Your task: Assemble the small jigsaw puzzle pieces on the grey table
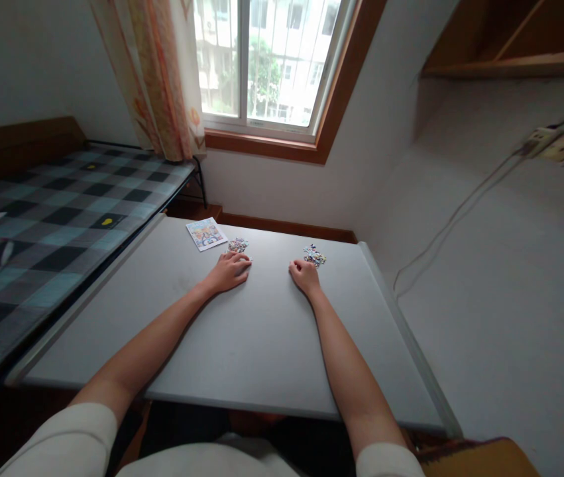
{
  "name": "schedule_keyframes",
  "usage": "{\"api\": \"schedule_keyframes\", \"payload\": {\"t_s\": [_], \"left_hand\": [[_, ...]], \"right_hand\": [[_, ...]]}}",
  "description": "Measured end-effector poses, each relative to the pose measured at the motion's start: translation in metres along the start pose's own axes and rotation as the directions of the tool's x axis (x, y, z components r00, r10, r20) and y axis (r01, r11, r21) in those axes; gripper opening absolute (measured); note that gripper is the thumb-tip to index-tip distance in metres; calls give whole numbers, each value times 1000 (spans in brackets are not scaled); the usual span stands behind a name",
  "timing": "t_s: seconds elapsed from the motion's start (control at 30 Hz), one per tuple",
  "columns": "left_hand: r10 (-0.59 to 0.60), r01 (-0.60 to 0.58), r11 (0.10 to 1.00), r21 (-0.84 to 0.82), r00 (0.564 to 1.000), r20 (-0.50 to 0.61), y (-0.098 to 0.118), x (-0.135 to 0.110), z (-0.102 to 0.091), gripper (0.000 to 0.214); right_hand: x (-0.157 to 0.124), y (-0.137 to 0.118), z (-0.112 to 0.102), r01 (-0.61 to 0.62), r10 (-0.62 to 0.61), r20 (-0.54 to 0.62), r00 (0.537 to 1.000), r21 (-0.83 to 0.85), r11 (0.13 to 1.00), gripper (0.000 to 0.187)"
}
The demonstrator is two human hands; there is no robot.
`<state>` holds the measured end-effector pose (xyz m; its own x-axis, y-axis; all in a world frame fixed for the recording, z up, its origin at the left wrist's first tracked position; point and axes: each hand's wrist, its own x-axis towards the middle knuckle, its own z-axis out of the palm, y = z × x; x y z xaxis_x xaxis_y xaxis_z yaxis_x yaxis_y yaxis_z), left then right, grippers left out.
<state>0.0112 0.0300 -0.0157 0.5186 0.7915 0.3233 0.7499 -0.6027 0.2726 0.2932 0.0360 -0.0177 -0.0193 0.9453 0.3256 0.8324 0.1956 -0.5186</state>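
My left hand (232,270) rests on the white table with its fingers spread, at the near edge of a small pile of puzzle pieces (238,245). A tiny pale piece shows by its fingertips. Curled into a loose fist, my right hand (305,275) lies just in front of a second pile of small multicoloured puzzle pieces (315,254). Its fingers hide whatever may be inside. Beyond my left hand, a square printed picture (207,234) of a colourful scene lies flat beside the left pile.
The table (242,351) has raised side edges. A bed with a checked cover (127,192) stands along its left side. Behind are a curtain (157,79) and a window (272,66). On the right wall, a cable (441,225) hangs from a socket (555,142) under a wooden shelf (515,66).
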Motion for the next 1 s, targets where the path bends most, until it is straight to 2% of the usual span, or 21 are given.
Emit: {"api": "schedule_keyframes", "payload": {"t_s": [1.0], "left_hand": [[-26, 26, 1000, 15, 999, 18, -3, 1, 1, 40]], "right_hand": [[1, 3, 2, 7, -7, -3, 1000, 7, 1000, 34]]}}
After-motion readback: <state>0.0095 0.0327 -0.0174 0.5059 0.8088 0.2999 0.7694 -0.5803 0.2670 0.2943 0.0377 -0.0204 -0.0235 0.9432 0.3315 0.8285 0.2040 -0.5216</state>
